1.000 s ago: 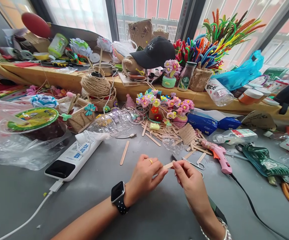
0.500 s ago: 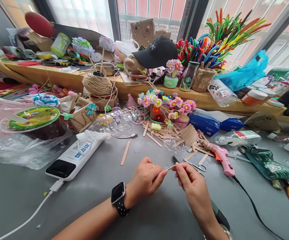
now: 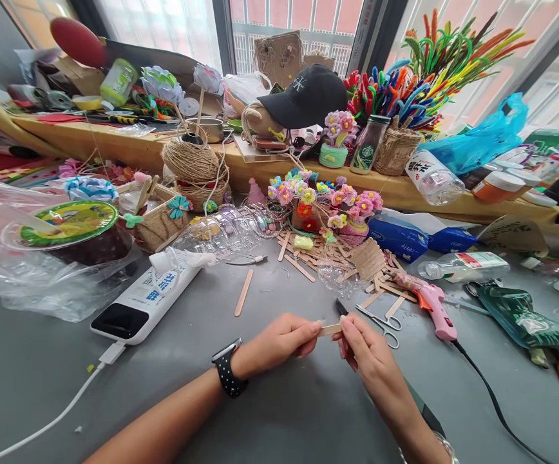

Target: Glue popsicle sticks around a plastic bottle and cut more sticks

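A flat wooden craft stick (image 3: 330,330) spans the gap between my two hands above the grey table. My left hand (image 3: 286,338), with a watch on its wrist, pinches one end between thumb and fingers. The other end is pinched by my right hand (image 3: 369,354). Just behind the right fingers a dark pointed tip (image 3: 341,307) shows; a dark green tool-like body (image 3: 424,409) lies partly hidden under the right forearm. Scissors (image 3: 383,322) rest on the table beyond the right hand. A loose craft stick (image 3: 244,293) lies farther to the left.
A heap of craft sticks (image 3: 337,258) lies at the table's middle back. A pink glue gun (image 3: 434,306) with a black cord is at right. At left, a white power bank (image 3: 139,309) trails a cable. Crochet flowers (image 3: 303,193) and a twine ball (image 3: 190,164) stand behind.
The craft stick has turned so that its flat face shows. My left hand has rolled, its thumb now on top and the watch face turned away. The view has shifted slightly.
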Motion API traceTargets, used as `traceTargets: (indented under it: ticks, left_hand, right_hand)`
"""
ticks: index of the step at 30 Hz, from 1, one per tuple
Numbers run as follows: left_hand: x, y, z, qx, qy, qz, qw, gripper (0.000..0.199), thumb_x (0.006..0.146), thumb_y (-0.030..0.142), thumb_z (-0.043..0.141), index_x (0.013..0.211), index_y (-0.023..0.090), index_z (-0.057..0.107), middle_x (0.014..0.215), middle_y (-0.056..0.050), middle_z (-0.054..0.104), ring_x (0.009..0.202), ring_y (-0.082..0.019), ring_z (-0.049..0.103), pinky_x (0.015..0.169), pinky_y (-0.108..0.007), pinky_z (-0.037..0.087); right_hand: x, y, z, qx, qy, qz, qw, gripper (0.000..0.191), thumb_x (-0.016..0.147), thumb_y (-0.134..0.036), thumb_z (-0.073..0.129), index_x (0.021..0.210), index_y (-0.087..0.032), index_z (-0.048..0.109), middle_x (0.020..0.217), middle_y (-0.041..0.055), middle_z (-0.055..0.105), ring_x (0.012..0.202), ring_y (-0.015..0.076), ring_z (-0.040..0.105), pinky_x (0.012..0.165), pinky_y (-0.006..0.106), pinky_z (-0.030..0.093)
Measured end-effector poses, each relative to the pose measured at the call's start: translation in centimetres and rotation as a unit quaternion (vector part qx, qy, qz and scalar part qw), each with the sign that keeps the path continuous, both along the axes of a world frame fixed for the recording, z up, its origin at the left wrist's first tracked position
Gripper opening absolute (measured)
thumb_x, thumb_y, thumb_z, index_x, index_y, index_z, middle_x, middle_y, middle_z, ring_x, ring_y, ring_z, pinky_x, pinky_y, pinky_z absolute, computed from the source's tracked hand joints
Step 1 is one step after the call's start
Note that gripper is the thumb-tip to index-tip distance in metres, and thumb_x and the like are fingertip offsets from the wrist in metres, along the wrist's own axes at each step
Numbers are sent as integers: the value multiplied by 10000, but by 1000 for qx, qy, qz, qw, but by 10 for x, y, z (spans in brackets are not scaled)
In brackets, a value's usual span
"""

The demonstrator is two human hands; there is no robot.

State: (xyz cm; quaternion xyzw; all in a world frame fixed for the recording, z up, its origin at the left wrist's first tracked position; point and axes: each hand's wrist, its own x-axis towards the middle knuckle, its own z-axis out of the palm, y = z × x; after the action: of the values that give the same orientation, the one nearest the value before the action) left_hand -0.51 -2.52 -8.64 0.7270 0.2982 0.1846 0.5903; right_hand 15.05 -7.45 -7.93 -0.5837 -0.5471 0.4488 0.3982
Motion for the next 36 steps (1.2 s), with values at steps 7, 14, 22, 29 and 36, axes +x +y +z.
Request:
traceTargets:
  ticks: [7, 14, 22, 29, 36]
  left_hand:
    - [-3, 2, 2, -93, -35, -31, 995, 489, 818, 447, 284, 445, 146, 383, 415, 43, 323, 409, -57, 263, 429, -215, 216]
    - [-4, 2, 1, -79, -55, -45, 994, 465, 841, 380, 275, 452, 143, 372, 421, 46, 318, 414, -55, 270, 443, -209, 226]
    - [-3, 2, 0, -7, -25, -44, 999, 451, 854, 361, 245, 485, 142, 386, 469, 42, 356, 456, -62, 313, 481, -194, 262]
    - [4, -2, -6, 249, 158, 166, 941, 278, 839, 326, 318, 741, 182, 534, 569, 34, 504, 554, -100, 425, 638, -239, 302]
    - [8, -5, -17, 447, 277, 179, 832, 196, 824, 244, 357, 688, 175, 480, 640, 12, 539, 612, -124, 463, 637, -271, 283]
  right_hand:
    - [-1, -1, -3, 2, 31, 45, 998, 368, 819, -448, 289, 582, -184, 388, 515, -41, 343, 480, 80, 324, 430, 203, 264]
    - [-1, -2, -8, 35, 60, 50, 996, 313, 836, -373, 306, 597, -183, 373, 555, -46, 316, 493, 72, 298, 466, 212, 261]
    - [-3, 0, -10, 28, 26, 34, 999, 333, 848, -389, 244, 594, -195, 337, 549, -47, 311, 486, 80, 312, 466, 211, 277]
    - [29, -11, -3, 100, -396, 8, 913, 301, 795, -465, 335, 676, -205, 430, 688, 4, 464, 665, 149, 455, 585, 265, 354]
    - [57, -38, -37, 120, -584, -41, 802, 425, 776, -545, 251, 841, -177, 455, 774, 61, 494, 708, 206, 489, 556, 321, 396]
